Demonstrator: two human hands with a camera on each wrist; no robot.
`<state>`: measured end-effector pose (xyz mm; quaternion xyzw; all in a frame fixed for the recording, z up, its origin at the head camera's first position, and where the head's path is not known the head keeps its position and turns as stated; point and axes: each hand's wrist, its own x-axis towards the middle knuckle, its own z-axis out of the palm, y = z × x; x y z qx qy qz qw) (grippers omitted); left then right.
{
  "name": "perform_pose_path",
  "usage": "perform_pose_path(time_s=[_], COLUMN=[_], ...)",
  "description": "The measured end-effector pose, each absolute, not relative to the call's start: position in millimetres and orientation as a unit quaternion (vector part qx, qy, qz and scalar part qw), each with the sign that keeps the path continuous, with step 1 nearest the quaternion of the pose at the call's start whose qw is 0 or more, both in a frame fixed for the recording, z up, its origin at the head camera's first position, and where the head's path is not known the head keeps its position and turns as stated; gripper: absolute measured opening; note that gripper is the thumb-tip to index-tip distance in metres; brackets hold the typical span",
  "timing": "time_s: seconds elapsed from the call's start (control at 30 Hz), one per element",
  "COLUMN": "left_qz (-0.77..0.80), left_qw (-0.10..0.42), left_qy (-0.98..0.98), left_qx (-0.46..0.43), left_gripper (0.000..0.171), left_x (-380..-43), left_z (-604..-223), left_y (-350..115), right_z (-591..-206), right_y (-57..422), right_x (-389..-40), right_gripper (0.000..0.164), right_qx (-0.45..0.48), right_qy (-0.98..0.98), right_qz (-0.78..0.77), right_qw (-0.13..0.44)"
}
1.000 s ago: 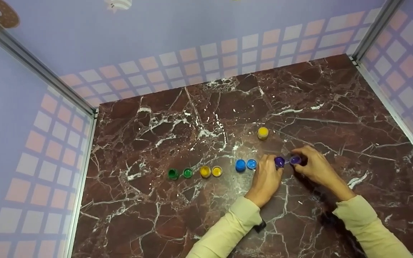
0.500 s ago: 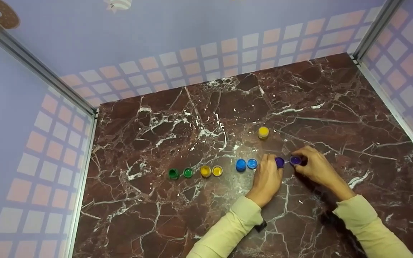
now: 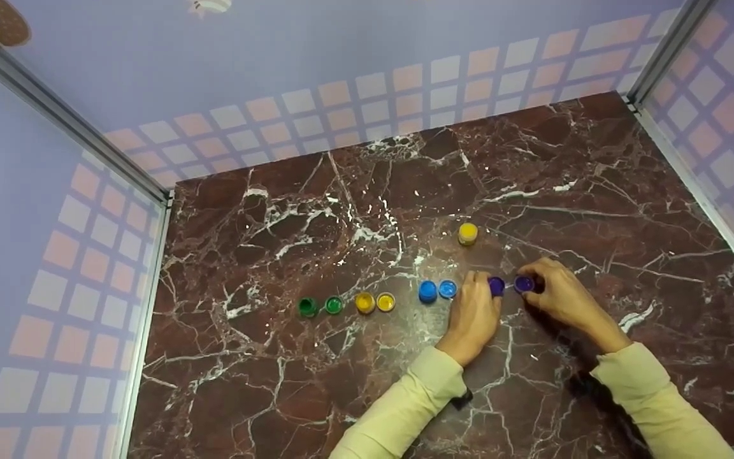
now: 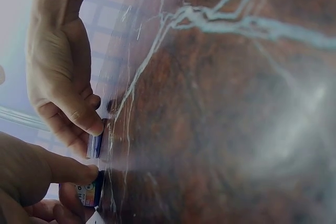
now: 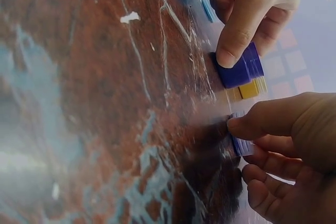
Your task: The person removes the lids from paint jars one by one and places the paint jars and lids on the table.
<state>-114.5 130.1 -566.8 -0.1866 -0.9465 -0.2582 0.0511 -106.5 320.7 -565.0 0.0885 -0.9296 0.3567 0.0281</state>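
Observation:
My left hand (image 3: 474, 313) grips a small purple paint pot (image 3: 496, 287), which stands uncapped on the marbled table; its purple side (image 5: 239, 72) shows in the right wrist view with my left thumb against it. Just right of the pot, my right hand (image 3: 558, 294) pinches the pot's round purple lid (image 3: 524, 284) by its edge. The lid lies inside-up close on the table, and its ridged rim (image 4: 94, 145) shows in the left wrist view between thumb and fingers. A thin strip joins pot and lid.
To the left stand open pots of blue (image 3: 427, 291), yellow (image 3: 364, 303) and green (image 3: 308, 307) paint, each with its lid beside it on the right. Farther back is a capped yellow pot (image 3: 467, 234). Lilac walls with a tile pattern (image 3: 335, 118) border the table.
The purple lid, tilted a second ago, now lies flatter under my right fingers. My left hand keeps its grip on the pot, and the other pots stay in place.

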Motion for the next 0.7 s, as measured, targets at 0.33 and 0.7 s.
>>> perform_pose_path(time_s=[0.33, 0.7], left_qz=[-0.259, -0.252], left_qw=[0.049, 0.053], left_qy=[-0.948, -0.949], left_qx=[-0.179, -0.182], left_gripper=[0.032, 0.033], left_x=[-114.9, -114.5], left_z=[-566.9, -569.0], left_y=[130.6, 131.2], right_z=[-566.6, -564.1], right_y=[321.8, 320.9], right_x=[-107.4, -104.8], right_gripper=[0.040, 0.046], right_qx=[0.104, 0.087], right_qy=[-0.929, -0.932], right_qz=[0.354, 0.351], right_qw=[0.032, 0.024])
